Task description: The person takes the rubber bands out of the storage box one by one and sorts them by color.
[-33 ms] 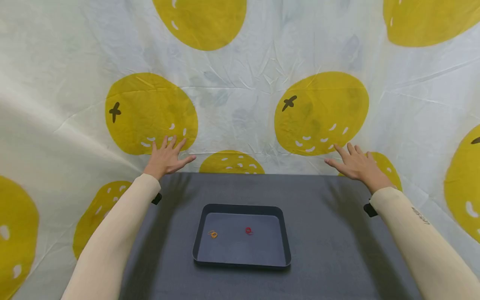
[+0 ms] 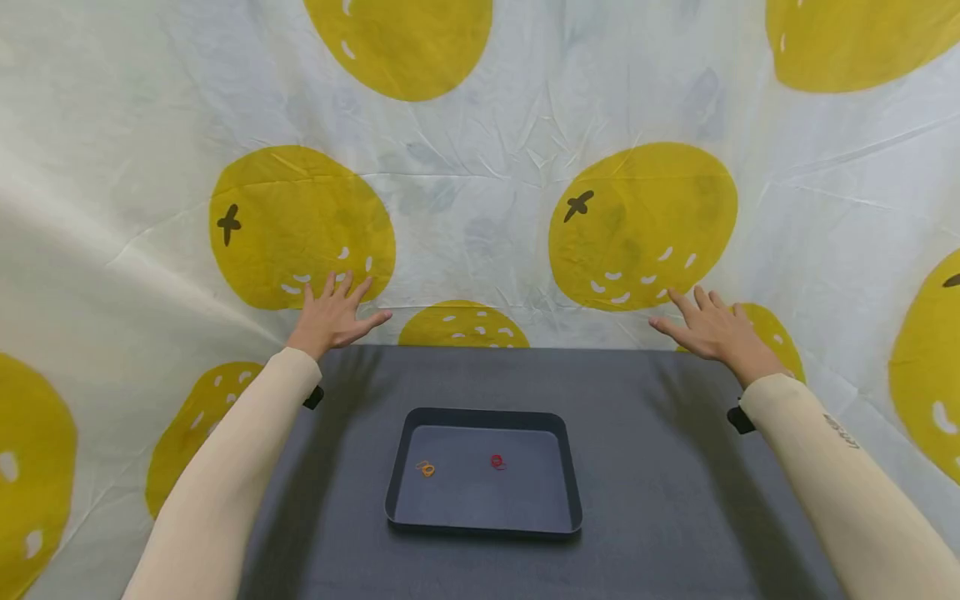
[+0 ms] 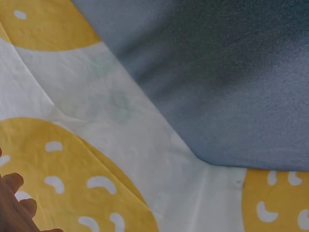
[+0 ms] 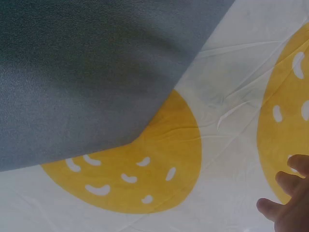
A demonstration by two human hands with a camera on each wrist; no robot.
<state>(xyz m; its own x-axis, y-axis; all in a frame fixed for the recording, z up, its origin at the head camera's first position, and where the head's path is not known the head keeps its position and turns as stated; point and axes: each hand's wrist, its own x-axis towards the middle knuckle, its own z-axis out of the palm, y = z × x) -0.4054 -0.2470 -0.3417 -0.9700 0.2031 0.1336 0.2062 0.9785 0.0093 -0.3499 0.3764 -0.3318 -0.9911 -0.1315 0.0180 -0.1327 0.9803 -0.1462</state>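
My left hand (image 2: 333, 319) hovers over the far left of the table, fingers spread and holding nothing. On the other side, my right hand (image 2: 715, 331) is held up over the far right, its fingers also spread and free of any object. Between and below them a dark shallow tray (image 2: 483, 528) lies on the table. Inside it, to the left, is a small looped orange band or cord (image 2: 427, 469); right of its middle lies a similar red one (image 2: 497, 461). Fingers show at the lower left of the left wrist view and the lower right of the right wrist view.
The dark grey table (image 2: 645, 483) ends just under the hands at its far edge. Behind and beside it hangs a white cloth (image 2: 480, 233) printed with large yellow fruit. Both arms cast shadows on the tabletop.
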